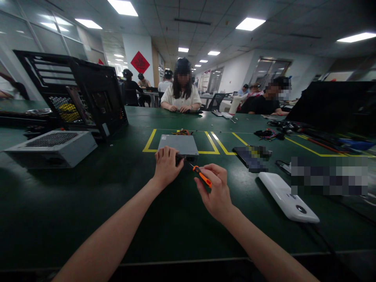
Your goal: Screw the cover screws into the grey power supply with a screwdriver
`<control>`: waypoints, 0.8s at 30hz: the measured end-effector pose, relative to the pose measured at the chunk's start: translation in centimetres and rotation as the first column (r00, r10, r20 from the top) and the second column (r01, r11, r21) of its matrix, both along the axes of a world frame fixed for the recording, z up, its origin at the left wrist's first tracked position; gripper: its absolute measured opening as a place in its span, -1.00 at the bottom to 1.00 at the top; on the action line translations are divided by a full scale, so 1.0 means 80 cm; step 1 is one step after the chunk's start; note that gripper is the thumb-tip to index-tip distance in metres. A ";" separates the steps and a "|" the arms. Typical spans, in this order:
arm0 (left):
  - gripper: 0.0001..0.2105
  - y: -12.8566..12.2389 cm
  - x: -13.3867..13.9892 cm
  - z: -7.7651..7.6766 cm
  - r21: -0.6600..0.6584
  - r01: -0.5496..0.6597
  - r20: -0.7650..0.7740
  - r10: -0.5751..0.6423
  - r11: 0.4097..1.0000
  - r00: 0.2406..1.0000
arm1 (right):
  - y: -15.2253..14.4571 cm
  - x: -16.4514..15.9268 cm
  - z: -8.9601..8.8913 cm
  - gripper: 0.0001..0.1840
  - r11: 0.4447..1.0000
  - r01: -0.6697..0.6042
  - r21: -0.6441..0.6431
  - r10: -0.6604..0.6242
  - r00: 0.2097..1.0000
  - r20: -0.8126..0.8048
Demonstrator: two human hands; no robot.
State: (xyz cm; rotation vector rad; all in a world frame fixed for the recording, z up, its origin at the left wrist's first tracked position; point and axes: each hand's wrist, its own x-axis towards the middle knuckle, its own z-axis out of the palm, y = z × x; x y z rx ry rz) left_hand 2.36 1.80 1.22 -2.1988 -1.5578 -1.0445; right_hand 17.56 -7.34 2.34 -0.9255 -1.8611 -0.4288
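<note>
A flat grey power supply unit (179,143) lies on the green table, with a bundle of coloured cables (184,132) at its far side. My left hand (167,166) is closed on its near left edge, fingers over the top and thumb at the near face. In my right hand (216,190) is an orange and black screwdriver (202,176), pinched between thumb and fingers. Its thin shaft points up and left toward the near face of the unit, close to my left thumb. Whether the tip touches anything I cannot make out.
A black computer case (88,94) and a larger power supply (53,147) stand at the left. To the right lie a phone-like dark slab (249,158), a white device (286,197) and loose cables (268,134). A person (182,92) sits across the table (141,235).
</note>
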 end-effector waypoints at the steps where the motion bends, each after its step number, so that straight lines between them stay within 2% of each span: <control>1: -0.76 0.000 0.000 0.000 0.000 0.002 0.000 -0.002 1.000 1.000 | 0.000 0.000 0.000 -0.48 1.000 0.002 0.004 -0.002 1.000 -0.002; 5: -0.76 0.000 0.000 0.000 -0.001 -0.002 -0.001 0.002 1.000 1.000 | 0.001 0.001 0.000 -0.47 0.999 -0.036 -0.005 0.036 0.999 -0.009; 9: -0.76 0.001 0.000 -0.001 0.008 -0.006 -0.003 0.006 1.000 1.000 | 0.000 0.002 0.000 -0.49 1.000 -0.008 0.001 0.008 1.000 0.005; 14: -0.76 0.000 0.001 -0.001 0.022 -0.010 -0.008 0.010 1.000 1.000 | -0.001 0.002 -0.001 -0.47 0.997 -0.073 -0.026 0.073 0.997 0.016; 18: -0.76 0.000 0.001 -0.001 0.020 -0.013 -0.008 0.013 1.000 1.000 | -0.001 0.002 -0.002 -0.51 0.999 -0.031 -0.030 0.031 0.999 0.015; 24: -0.76 0.000 0.000 -0.001 0.020 -0.006 -0.004 0.006 1.000 1.000 | -0.001 0.001 -0.003 -0.51 0.998 -0.060 -0.035 0.061 0.998 0.028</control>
